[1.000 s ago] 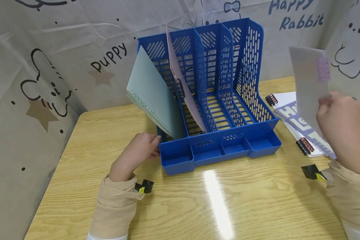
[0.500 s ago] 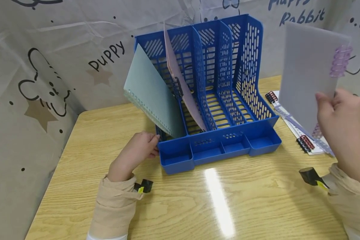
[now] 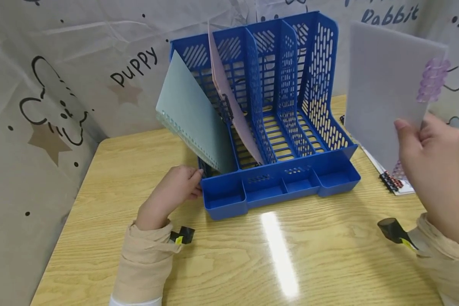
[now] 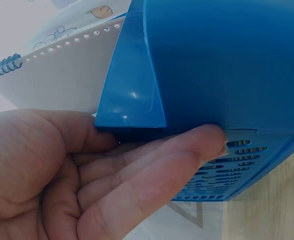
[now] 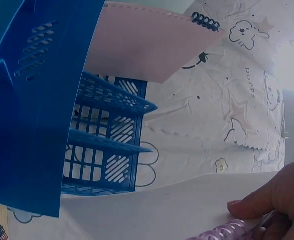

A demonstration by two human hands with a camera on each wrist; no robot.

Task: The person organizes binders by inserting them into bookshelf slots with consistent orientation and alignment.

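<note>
The pale backdrop (image 3: 99,38) bears "PUPPY" (image 3: 134,67) in black lettering at the left, also showing sideways in the right wrist view, and, upper right, "Rabbit" (image 3: 390,15), its first letter unclear, beneath a cut-off word (image 3: 367,3).

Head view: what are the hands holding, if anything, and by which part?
The right hand holds a notebook by its edge, between two sets of purple rings; the left hand grips the blue rack at its front left corner.

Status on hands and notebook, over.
Left hand gripping front-left corner of blue rack. Right hand pinching purple-ringed notebook, right of rack. Mint notebook and pink notebook occupying two leftmost slots.
</note>
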